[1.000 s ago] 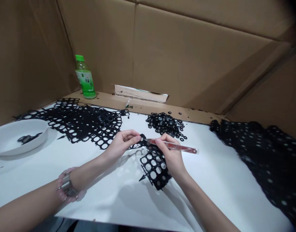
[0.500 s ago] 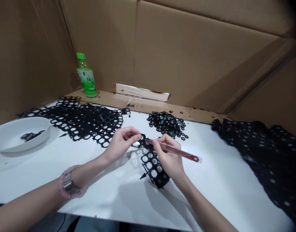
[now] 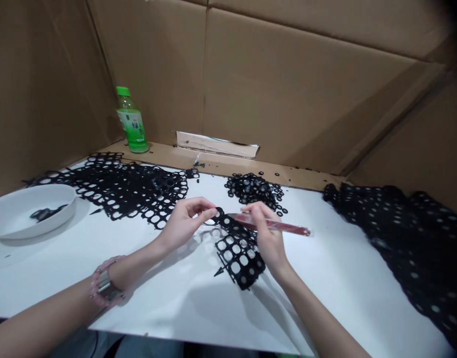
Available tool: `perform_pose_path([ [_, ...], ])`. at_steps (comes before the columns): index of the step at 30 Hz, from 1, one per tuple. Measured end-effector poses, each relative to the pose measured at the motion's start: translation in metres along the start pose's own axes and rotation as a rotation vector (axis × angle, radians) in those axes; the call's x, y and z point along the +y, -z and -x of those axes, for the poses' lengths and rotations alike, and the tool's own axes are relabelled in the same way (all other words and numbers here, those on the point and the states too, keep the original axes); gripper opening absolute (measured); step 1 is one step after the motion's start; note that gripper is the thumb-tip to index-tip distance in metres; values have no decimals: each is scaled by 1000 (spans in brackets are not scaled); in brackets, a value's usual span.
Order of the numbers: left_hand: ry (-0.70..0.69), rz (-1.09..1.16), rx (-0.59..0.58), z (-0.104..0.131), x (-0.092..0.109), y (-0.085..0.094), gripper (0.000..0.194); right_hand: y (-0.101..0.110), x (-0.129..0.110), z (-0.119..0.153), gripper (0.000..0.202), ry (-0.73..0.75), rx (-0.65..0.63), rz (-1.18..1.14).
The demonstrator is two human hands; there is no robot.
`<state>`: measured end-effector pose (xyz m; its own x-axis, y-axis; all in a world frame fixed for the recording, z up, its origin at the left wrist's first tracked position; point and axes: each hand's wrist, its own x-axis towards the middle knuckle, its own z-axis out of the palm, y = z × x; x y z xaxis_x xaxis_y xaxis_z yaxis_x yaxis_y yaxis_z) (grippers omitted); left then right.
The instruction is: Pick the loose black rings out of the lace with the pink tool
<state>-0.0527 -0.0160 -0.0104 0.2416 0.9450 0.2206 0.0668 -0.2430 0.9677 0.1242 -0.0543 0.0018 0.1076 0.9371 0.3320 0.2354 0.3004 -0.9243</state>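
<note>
With thumb and fingers pinched, my left hand (image 3: 189,219) grips the upper left end of a black perforated rubber sheet (image 3: 241,258), raised off the table. The sheet hangs down to the right, and round holes run through it; some look filled. My right hand (image 3: 267,238) is closed around a slim red-handled tool (image 3: 288,227) with a pale pointed tip. That tip is at the sheet's upper edge, just right of my left fingertips. Whether it is a knife or tweezers I cannot make out. Behind my right hand lies a pile of small black rings (image 3: 254,189).
On the left, a white bowl (image 3: 38,232) holds a few black pieces. More perforated black sheets (image 3: 127,189) lie behind it, and a large dark heap of sheets (image 3: 411,238) covers the right side. A green bottle (image 3: 133,127) stands by the cardboard wall (image 3: 288,89).
My right hand has shifted slightly up and right, its fingers changing their hold on the tool. The tool lies flatter, and more of the sheet shows. My left hand keeps its pinch.
</note>
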Motion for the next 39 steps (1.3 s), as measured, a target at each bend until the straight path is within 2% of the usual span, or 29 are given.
perform_pose_path([
  [3,97,100,-21,-2,-2,-1,16,11,-2,-4,52,-45,19,-105],
  [5,121,121,-50,-1,-2,-3,16,15,-2,-6,58,-20,21,-74],
  [8,105,104,-84,0,0,-6,16,11,-1,-5,41,17,22,-43],
  [10,86,85,-100,0,0,-7,18,3,1,-2,25,35,-55,-52],
  [12,49,21,-86,1,-1,-9,18,-6,3,3,29,39,-149,-76],
  [13,8,-40,-56,1,-1,-9,18,-11,5,5,32,35,-153,-85],
  [16,-203,-265,33,3,-1,-8,15,-20,9,11,34,37,-71,-81],
  [19,-364,-376,-45,5,0,-8,15,-23,10,15,32,63,-25,-45],
  [23,-386,-451,-154,6,3,-12,19,-21,10,17,32,83,-20,-30],
  [26,-327,-470,-146,-1,4,-11,25,-20,10,16,32,62,-7,-79],
  [30,-185,-341,28,-34,7,1,32,-17,10,13,32,30,47,-192],
  [33,-216,-308,136,-75,14,1,33,-12,9,9,34,29,108,-274],
  [35,-247,-407,73,-102,18,-12,31,-8,8,6,35,15,184,-343],
  [39,-235,-428,-115,-145,10,-62,26,1,12,-1,37,-19,357,-464],
])
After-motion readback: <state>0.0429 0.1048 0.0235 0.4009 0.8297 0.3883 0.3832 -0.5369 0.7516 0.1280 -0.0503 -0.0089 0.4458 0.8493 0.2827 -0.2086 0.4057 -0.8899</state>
